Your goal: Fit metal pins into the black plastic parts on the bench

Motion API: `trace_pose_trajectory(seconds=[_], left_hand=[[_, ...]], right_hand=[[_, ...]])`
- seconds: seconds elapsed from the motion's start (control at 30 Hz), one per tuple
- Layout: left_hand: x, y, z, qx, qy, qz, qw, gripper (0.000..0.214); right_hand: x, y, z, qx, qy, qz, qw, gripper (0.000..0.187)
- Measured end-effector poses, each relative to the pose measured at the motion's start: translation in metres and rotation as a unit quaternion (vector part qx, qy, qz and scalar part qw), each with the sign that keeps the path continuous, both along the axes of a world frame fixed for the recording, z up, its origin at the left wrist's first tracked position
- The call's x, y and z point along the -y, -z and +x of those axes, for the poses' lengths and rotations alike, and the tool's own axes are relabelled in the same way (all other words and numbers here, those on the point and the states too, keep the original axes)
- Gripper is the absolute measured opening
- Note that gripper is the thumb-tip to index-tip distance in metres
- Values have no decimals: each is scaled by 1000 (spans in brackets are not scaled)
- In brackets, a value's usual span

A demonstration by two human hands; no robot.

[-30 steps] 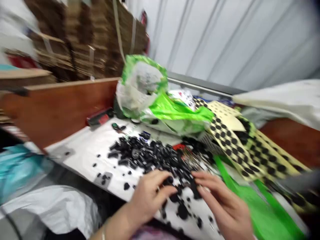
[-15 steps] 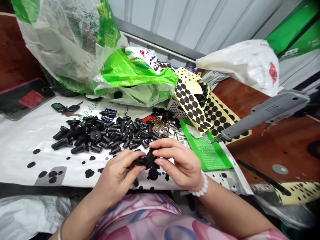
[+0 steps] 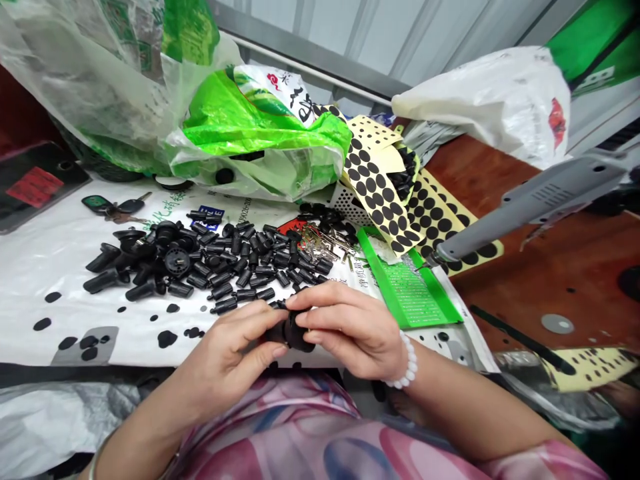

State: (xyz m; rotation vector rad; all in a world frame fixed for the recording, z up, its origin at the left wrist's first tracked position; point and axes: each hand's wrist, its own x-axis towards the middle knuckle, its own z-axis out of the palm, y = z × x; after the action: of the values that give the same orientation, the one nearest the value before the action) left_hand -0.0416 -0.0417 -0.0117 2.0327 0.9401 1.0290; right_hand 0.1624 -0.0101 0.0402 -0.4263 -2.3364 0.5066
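Note:
Between the fingertips of both hands, just over the front edge of the table, is a black plastic part with a round flange (image 3: 298, 335). My left hand (image 3: 237, 350) pinches its left end with thumb and fingers. My right hand (image 3: 353, 328), with a white bead bracelet (image 3: 407, 363) at the wrist, grips the wider right end. Fingers cover much of the part. Behind the hands lies a pile of small black plastic cylinders (image 3: 245, 257). To its left are larger black flanged pieces (image 3: 173, 257). Small metal pins (image 3: 327, 241) lie at the pile's right.
A grey electric screwdriver (image 3: 530, 200) points down over a green-edged tray (image 3: 410, 287) of tiny screws. Sheets of black round stickers (image 3: 377, 193) lean on a white basket (image 3: 349, 203). Plastic bags (image 3: 260, 133) line the back. Keys (image 3: 117, 208) lie at left.
The view has shifted slightly, so the table's contents appear further left and higher. The black part has turned in my fingers, and both hands have kept hold of it.

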Motion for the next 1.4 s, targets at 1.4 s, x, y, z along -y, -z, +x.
trace_pose_trajectory(seconds=[1.4], left_hand=[[-2,2,43,17,85,-84,993,12]], right_hand=[[-1,-6,37,246,14,91,965,41]])
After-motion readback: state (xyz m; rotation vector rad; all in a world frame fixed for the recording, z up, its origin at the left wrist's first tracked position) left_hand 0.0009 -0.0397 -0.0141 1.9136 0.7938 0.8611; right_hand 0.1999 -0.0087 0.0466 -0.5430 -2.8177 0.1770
